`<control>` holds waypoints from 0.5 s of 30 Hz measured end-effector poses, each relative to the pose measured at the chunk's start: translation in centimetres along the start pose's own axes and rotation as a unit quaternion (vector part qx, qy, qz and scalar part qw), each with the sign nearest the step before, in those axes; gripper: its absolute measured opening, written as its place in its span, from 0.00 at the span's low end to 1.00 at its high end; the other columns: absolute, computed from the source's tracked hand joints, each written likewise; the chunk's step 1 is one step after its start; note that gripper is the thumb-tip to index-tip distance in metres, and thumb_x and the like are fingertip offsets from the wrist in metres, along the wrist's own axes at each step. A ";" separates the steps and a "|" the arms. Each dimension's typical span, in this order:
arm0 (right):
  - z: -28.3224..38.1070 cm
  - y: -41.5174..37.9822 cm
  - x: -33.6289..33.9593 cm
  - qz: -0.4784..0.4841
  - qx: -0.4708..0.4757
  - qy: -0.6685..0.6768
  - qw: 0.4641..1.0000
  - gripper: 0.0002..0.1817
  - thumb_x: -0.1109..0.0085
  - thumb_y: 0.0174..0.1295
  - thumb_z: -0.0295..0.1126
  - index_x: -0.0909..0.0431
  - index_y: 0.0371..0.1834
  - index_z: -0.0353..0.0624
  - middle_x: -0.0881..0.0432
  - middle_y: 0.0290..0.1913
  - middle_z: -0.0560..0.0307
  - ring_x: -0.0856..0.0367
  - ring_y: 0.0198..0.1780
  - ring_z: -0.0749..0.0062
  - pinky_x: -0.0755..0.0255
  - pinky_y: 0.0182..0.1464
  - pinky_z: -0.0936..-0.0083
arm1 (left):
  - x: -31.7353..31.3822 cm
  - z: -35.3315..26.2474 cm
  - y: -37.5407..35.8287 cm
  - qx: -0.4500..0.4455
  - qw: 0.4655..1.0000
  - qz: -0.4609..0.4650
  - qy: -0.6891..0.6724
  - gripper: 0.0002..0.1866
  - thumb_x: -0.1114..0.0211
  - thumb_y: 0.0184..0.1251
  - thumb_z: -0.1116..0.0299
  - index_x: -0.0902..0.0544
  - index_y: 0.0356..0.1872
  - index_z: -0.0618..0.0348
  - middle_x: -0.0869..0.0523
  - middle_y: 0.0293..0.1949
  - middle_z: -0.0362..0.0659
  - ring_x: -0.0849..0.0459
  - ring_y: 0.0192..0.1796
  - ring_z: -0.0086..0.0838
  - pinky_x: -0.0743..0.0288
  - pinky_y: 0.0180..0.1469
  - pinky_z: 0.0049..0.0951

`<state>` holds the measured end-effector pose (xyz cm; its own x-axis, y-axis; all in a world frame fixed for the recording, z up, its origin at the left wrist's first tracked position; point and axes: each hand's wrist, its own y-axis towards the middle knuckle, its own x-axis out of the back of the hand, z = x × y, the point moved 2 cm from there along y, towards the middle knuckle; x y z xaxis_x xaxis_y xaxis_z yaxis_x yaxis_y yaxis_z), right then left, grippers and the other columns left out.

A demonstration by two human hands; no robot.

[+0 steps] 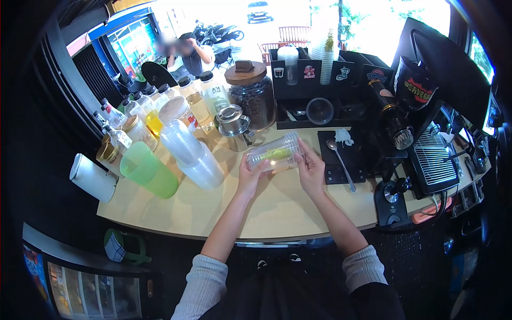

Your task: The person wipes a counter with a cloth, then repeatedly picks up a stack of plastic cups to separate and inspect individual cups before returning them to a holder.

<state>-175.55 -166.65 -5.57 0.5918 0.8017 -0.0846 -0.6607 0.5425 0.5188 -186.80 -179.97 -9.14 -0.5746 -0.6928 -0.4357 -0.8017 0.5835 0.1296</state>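
Observation:
A clear plastic cup point(274, 153) with a green print lies on its side in the air over the wooden counter point(277, 208), held at both ends. My left hand point(249, 172) grips its rim end and my right hand point(311, 169) cups its base end. A metal spoon point(340, 162) rests on a black scale mat point(346, 160) just right of my right hand. A steel pitcher point(233, 127) stands right behind the cup.
Stacks of clear cups point(192, 154) and green cups point(148, 170) lie to the left, with several bottles and jars point(160, 114) behind. A coffee bean jar point(252, 96), a black cup organiser point(320, 80), a grinder point(413, 96) and a drip tray point(432, 160) fill the back and right. A person stands outside.

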 end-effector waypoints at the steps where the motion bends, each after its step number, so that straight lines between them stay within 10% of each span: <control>1: 0.0 0.0 0.0 -0.003 -0.001 0.007 1.000 0.22 0.50 0.65 0.22 0.36 0.62 0.30 0.26 0.57 0.47 0.27 0.56 0.74 0.35 0.59 0.80 | 0.1 0.0 0.1 0.001 1.000 0.003 0.001 0.27 0.32 0.58 0.69 0.34 0.57 0.54 0.24 0.51 0.43 0.21 0.52 0.30 0.18 0.47 0.34; 15: -0.5 -0.3 -0.2 0.003 -0.002 0.034 0.999 0.24 0.48 0.63 0.21 0.38 0.63 0.29 0.27 0.57 0.47 0.26 0.55 0.73 0.31 0.56 0.80 | 0.0 -0.4 -0.3 -0.026 0.998 -0.007 0.060 0.28 0.31 0.57 0.65 0.33 0.58 0.54 0.25 0.52 0.41 0.23 0.52 0.27 0.18 0.45 0.30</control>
<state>-175.73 -166.89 -6.08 0.5541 0.8207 -0.1394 -0.6666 0.5377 0.5163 -186.60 -180.29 -8.80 -0.5756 -0.7487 -0.3289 -0.8160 0.5523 0.1708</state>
